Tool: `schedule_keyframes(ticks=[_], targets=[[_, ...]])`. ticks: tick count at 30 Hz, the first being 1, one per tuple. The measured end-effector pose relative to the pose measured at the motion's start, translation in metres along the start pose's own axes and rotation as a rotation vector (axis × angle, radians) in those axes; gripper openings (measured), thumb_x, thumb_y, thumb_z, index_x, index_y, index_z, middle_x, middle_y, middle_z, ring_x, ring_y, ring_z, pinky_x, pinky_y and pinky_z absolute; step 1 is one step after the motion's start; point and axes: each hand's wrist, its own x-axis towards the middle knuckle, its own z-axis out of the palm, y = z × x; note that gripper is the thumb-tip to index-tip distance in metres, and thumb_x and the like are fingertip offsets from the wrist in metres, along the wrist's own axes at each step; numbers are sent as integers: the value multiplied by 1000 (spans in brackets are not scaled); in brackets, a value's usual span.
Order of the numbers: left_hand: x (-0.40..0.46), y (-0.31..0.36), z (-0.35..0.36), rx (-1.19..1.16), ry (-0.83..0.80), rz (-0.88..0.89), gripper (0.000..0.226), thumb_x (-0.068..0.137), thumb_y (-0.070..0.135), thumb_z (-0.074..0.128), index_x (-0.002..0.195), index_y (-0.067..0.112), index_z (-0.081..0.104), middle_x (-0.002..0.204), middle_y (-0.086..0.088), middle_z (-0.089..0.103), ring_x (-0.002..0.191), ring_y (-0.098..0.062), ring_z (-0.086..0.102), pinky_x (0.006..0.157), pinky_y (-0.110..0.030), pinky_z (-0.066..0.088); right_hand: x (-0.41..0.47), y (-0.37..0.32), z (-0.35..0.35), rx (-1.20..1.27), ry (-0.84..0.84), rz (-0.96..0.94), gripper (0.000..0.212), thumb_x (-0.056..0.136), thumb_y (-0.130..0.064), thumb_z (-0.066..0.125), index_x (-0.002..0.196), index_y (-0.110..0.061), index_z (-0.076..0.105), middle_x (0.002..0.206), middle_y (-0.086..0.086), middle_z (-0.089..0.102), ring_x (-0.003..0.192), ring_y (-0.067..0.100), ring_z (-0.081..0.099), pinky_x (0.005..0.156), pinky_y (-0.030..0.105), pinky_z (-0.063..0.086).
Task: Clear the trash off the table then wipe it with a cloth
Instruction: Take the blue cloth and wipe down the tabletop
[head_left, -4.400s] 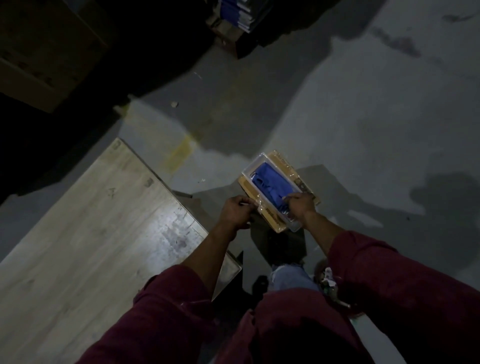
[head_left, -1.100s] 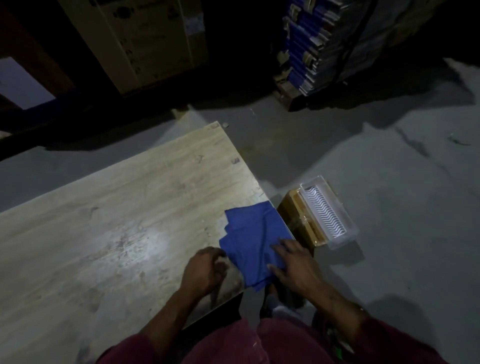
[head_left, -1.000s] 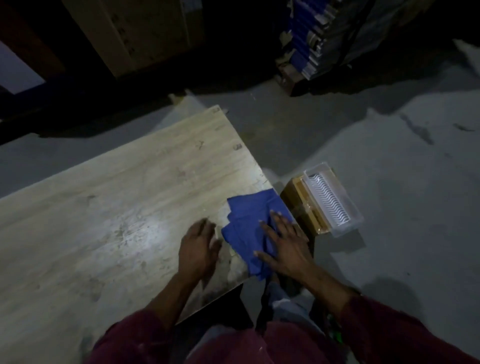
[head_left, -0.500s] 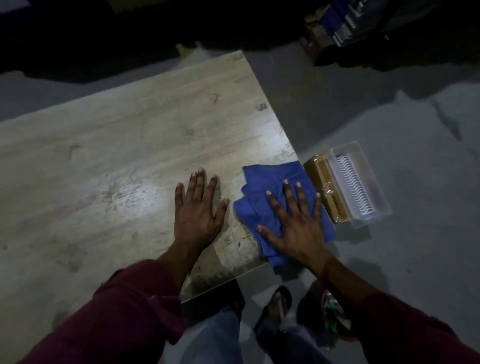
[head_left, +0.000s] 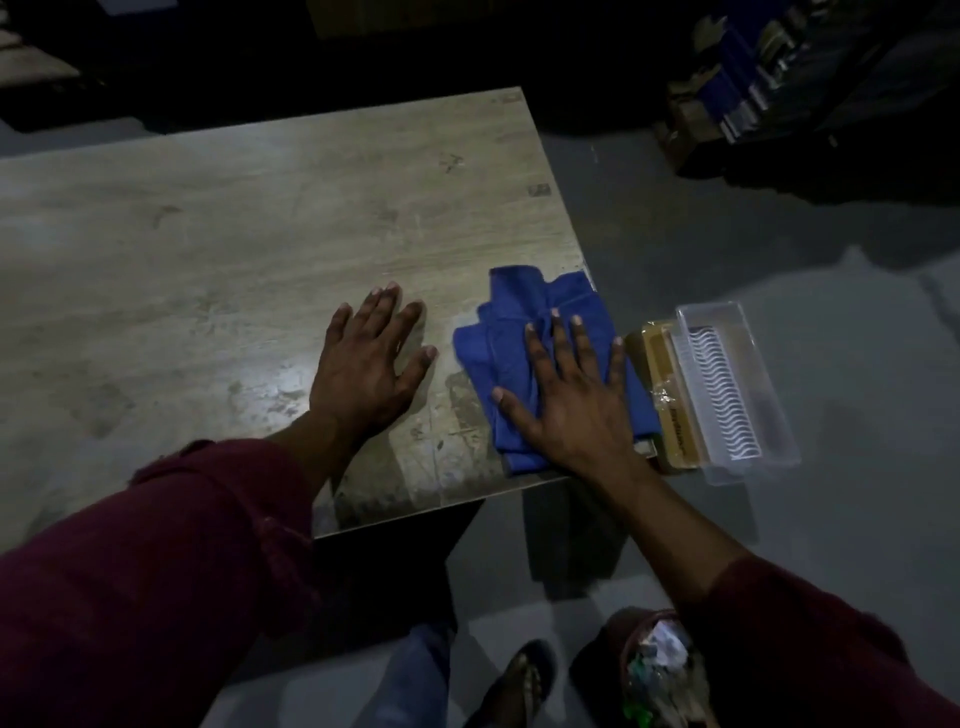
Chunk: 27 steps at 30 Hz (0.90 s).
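the right hand (head_left: 569, 400) now presses the crumpled blue cloth (head_left: 519, 338) flat under its spread-wide grip at the pale wooden tabletop (head_left: 234, 234) corner, left hand (head_left: 371, 364) flattened beside it, so wiping has likely begun.

place: storeroom or warehouse | cues: concrete floor (head_left: 779, 260), stacked goods (head_left: 737, 98), dim light

cloth (head_left: 524, 332): blue | table (head_left: 208, 249): pale woodgrain | sleeve (head_left: 156, 571): maroon | tray (head_left: 737, 389): clear, wavy-ribbed
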Motion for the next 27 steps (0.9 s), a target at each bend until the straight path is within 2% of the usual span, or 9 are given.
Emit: schedule_keyframes(ticks=[3, 5, 8, 11, 14, 17, 19, 24, 27], targets=[[0, 0, 0, -9, 0, 4, 62, 101, 61, 31, 156, 32, 31, 168, 1, 20, 155, -15, 16, 125, -46, 13, -19, 23, -4, -104, -67, -345, 88, 92, -83, 16, 160, -35, -11, 169, 2, -15, 157, 25, -13, 122, 61, -10], [1, 0, 0, -13, -7, 4, 63, 102, 62, 29, 157, 32, 30, 168, 1, 19, 155, -14, 15, 126, -46, 12, -20, 42, -9, -142, -93, -444, 88, 90, -85, 18, 159, -38, -13, 169, -1, -17, 156, 23, -15, 122, 59, -11], [1, 3, 0, 8, 18, -3, 63, 102, 61, 28, 157, 31, 30, 168, 2, 20, 155, -14, 16, 126, -46, 13, 2, 47, -8, -15, -74, -165, 89, 89, -86, 15, 157, -39, -17, 168, -3, -22, 156, 24, -16, 122, 63, -7], [0, 1, 2, -11, 32, -27, 60, 103, 56, 29, 156, 27, 33, 167, 2, 24, 154, -13, 19, 126, -43, 13, 17, 14, 2, 21, 41, 78, 91, 91, -83, 12, 160, -29, -13, 168, 4, -23, 155, 26, -19, 121, 65, -7], [-3, -2, 4, -45, 75, -48, 58, 104, 48, 30, 155, 22, 37, 165, -1, 30, 153, -16, 24, 126, -42, 16, 0, -8, 10, -41, 16, -188, 91, 93, -80, 14, 161, -24, -11, 168, 5, -23, 156, 26, -16, 121, 64, -10], [-3, -2, 7, -46, 107, -38, 54, 104, 43, 35, 153, 21, 40, 163, -3, 33, 151, -18, 28, 125, -43, 18, -1, 11, 4, -132, -49, -470, 84, 92, -83, 16, 160, -40, -7, 170, -1, -13, 156, 23, -12, 122, 62, -8], [-2, -2, 7, -44, 103, -38, 54, 104, 43, 37, 154, 22, 39, 163, -2, 33, 152, -17, 28, 125, -42, 17, 16, 25, 3, -128, -40, -423, 81, 89, -86, 13, 157, -47, -7, 170, -4, -11, 157, 23, -10, 122, 61, -7], [-1, -2, 9, -48, 97, -50, 56, 104, 46, 35, 155, 23, 37, 164, 0, 30, 152, -15, 25, 126, -41, 16, 67, 14, 2, -35, 53, -4, 83, 88, -86, 10, 158, -43, -5, 171, 0, -8, 157, 27, -7, 120, 65, -5], [-1, -4, 9, -64, 98, -51, 55, 104, 46, 35, 154, 23, 38, 164, 0, 31, 152, -14, 24, 126, -41, 16, 68, 3, 2, -59, 29, -29, 84, 89, -85, 8, 158, -41, -8, 170, 2, -11, 157, 29, -9, 120, 65, -9]])
